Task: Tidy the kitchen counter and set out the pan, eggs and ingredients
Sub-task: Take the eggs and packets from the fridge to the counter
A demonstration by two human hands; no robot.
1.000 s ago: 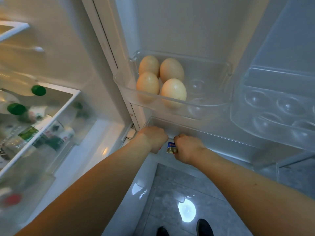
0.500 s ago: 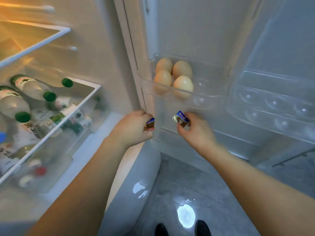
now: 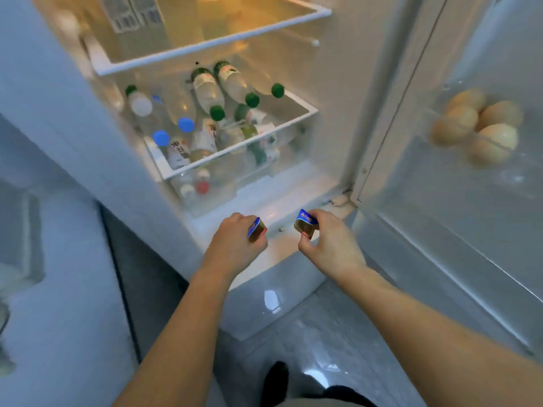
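Observation:
I stand before an open fridge. My left hand (image 3: pixel 232 248) grips a small gold-foil packet with a blue lid (image 3: pixel 256 230). My right hand (image 3: pixel 329 245) pinches a second packet of the same kind (image 3: pixel 305 224). Both hands hover side by side in front of the fridge's bottom ledge (image 3: pixel 273 201). Several brown eggs (image 3: pixel 476 127) sit in a clear door tray (image 3: pixel 440 148) at the right, well above and to the right of my right hand.
A glass shelf (image 3: pixel 235 148) holds several bottles (image 3: pixel 211 95) with green and blue caps lying on their sides. The open fridge door (image 3: pixel 458 230) stands on the right. A grey counter surface (image 3: pixel 58 259) lies to the left, with shiny floor tiles (image 3: pixel 308 333) below.
Both hands have come out of the lower door shelf, each with a packet, and drawn back leftward. My view has swung left from the door toward the fridge interior.

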